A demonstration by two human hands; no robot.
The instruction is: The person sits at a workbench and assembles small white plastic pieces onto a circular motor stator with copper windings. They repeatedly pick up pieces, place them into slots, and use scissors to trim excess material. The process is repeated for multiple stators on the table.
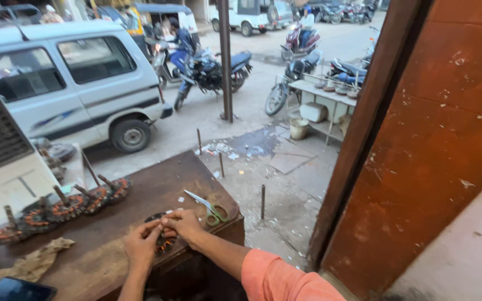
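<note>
My left hand [141, 244] and my right hand [184, 225] meet over a dark round motor stator with copper-coloured windings [165, 244] that lies on the brown workbench [140, 192]. Both hands have their fingertips pinched together on the top of the stator. A pair of scissors with green handles [210, 207] lies on the bench just right of my right hand. My right arm wears an orange sleeve [283, 278].
A row of several wound stators [68, 206] with rods lies at the bench's left. A rag [34, 259] and a dark phone [18, 290] sit near the front left. Beyond stand a white van [68, 78], motorcycles [210, 69], a pole [225, 61] and an orange wall [447, 139].
</note>
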